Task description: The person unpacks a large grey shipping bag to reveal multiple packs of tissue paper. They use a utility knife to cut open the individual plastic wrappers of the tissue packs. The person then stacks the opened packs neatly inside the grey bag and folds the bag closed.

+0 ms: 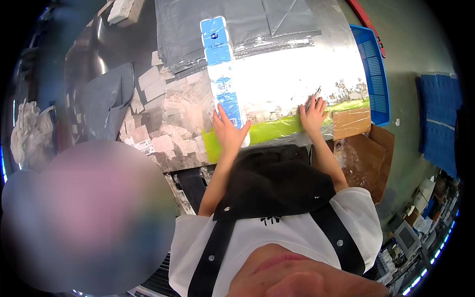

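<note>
A long, narrow blue-and-white package (225,74) in shiny clear wrap lies lengthwise on the worktable (277,74). My left hand (229,132) straddles its near end, fingers along the left edge and thumb by the right edge. To the right, my right hand (313,117) rests on the table's near part, fingers stretched out and apart. Just past those fingertips shows a slim, pen-like thing (318,91); whether the fingers touch it I cannot tell. Yellow-green tape (277,127) runs along the near edge between the hands.
Grey plastic bags (193,34) cover the table's far side; another grey bag (106,96) lies left. Torn paper labels (173,106) are stuck on the left part. Off the right edge stand a blue basket (376,74) and an open cardboard box (368,158). A blurred patch hides the lower left.
</note>
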Motion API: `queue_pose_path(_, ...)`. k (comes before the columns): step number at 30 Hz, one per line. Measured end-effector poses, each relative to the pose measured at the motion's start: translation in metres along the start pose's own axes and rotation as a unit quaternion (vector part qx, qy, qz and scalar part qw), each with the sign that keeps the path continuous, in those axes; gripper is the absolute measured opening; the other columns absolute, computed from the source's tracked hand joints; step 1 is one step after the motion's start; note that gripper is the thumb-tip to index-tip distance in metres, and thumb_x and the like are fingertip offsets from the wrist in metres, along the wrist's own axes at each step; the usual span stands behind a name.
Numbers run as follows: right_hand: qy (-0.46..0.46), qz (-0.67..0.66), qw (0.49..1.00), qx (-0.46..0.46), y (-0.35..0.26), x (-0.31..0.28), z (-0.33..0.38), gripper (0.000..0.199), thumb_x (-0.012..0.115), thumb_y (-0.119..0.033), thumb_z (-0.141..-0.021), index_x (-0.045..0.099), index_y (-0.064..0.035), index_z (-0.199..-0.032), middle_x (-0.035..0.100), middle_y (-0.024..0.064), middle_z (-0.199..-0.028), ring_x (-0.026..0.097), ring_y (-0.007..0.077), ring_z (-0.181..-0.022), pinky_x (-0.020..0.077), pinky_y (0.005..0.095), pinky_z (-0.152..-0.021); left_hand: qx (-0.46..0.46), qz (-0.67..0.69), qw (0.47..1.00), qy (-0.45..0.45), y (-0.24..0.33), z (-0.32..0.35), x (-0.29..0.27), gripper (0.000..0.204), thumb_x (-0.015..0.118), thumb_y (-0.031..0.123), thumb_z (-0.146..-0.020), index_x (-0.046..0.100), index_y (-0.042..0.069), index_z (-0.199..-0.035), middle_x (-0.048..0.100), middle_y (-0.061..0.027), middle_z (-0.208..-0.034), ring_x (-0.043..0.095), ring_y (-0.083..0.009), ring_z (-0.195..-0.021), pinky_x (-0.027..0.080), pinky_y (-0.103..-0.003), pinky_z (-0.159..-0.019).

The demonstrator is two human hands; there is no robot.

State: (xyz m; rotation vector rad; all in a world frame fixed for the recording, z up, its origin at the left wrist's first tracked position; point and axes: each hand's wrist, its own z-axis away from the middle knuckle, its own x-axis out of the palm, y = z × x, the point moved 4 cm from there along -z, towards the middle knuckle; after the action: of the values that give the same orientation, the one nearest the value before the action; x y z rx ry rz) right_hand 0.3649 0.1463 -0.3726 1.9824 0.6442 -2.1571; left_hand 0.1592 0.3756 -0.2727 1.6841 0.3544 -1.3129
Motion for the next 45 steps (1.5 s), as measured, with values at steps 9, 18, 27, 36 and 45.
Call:
queue_pose_path(9,0.093,-0.084,0.972,-0.200,-0.100,-0.012,-0.194,0.057,0.056,-0.030,-0.082,0.039,-0.0029,-0.129,0.031,0.0253,-0.136,0.025,0.0414,-0.128,0.0214,0.0538,-0.102,-0.038,0.032,0.998,-0.024,0.005,-0.009,-0.001,0.094,0.075,0.034,-0.064,0.025,-0.005,-0.133,0.033,-0.0293,-0.125,0.037,-0.0439,-0.113,0.034,-0.048,-0.094)
queue_pose_path(18,0.027,-0.060,0.995,-0.069,-0.198,0.003,-0.344,0.053,0.064,-0.018,-0.069,0.041,-0.0018,-0.113,0.049,0.0236,-0.108,0.053,0.0381,-0.091,0.0489,0.0473,-0.072,-0.097,0.001,0.994,-0.054,-0.001,-0.013,0.006,0.098,0.076,0.032,-0.058,0.025,0.001,-0.136,0.033,-0.0276,-0.127,0.038,-0.0432,-0.114,0.035,-0.046,-0.094)
queue_pose_path(27,0.016,-0.277,0.957,0.085,-0.079,0.017,-0.332,0.034,0.066,-0.029,-0.065,0.062,-0.0107,-0.093,0.066,0.0121,-0.084,0.062,0.0291,-0.084,0.0482,0.0367,-0.075,-0.092,0.003,0.994,-0.052,0.011,-0.017,0.003,0.098,0.076,0.032,-0.060,0.024,0.000,-0.136,0.033,-0.0291,-0.127,0.038,-0.0448,-0.114,0.035,-0.047,-0.094)
queue_pose_path(36,-0.028,-0.254,0.956,0.143,0.074,0.014,-0.246,0.033,0.063,-0.030,-0.066,0.064,-0.0112,-0.093,0.067,0.0066,-0.084,0.064,0.0254,-0.080,0.0494,0.0353,-0.071,-0.038,-0.016,0.999,-0.009,0.010,-0.009,0.010,0.096,0.075,0.031,-0.061,0.024,0.003,-0.137,0.037,-0.0229,-0.120,0.042,-0.0412,-0.109,0.038,-0.046,-0.090)
queue_pose_path(45,0.015,-0.251,0.963,0.093,0.132,-0.012,-0.132,0.054,0.067,-0.052,-0.070,0.065,-0.0052,-0.097,0.063,0.0109,-0.081,0.062,0.0248,-0.074,0.0493,0.0349,-0.066,-0.008,-0.022,1.000,0.006,0.014,-0.005,0.008,0.096,0.075,0.031,-0.062,0.023,0.000,-0.137,0.038,-0.0236,-0.119,0.042,-0.0403,-0.108,0.038,-0.046,-0.089)
